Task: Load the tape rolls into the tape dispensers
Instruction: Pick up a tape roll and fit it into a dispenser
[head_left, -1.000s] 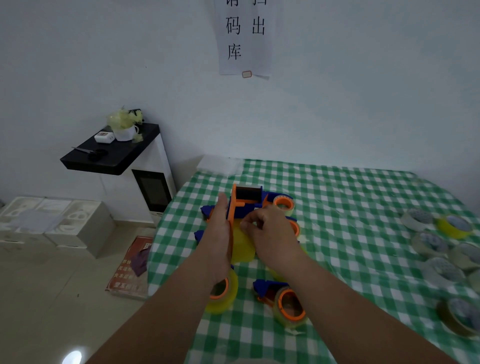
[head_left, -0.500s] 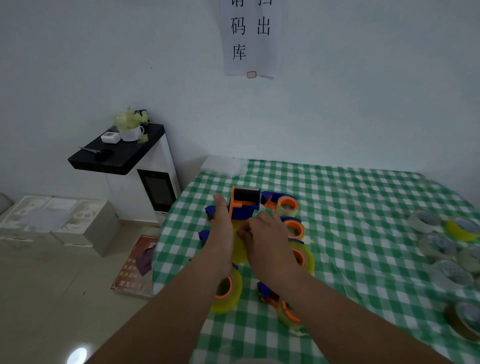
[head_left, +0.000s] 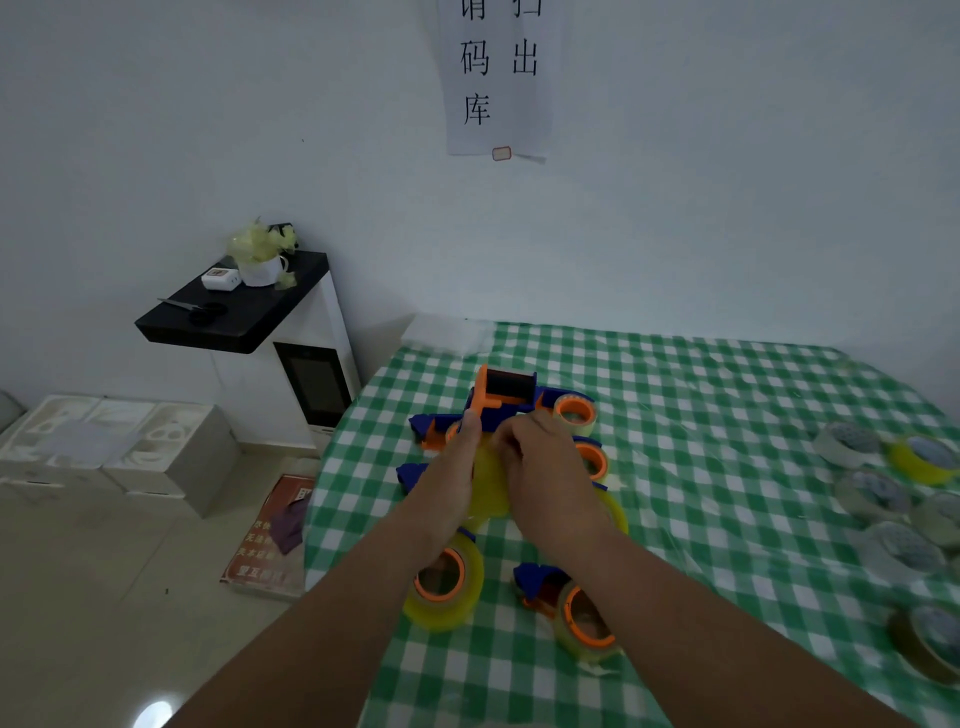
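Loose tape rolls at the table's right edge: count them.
6: white roll farthest, yellow roll beside it, three pale rolls nearer, brown roll nearest. Others may lie beyond the frame edge.

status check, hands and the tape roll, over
Left hand flat against yellow tape roll, right hand pinching at its top. Blue-orange dispenser just beyond. Loaded dispensers crowd both sides.
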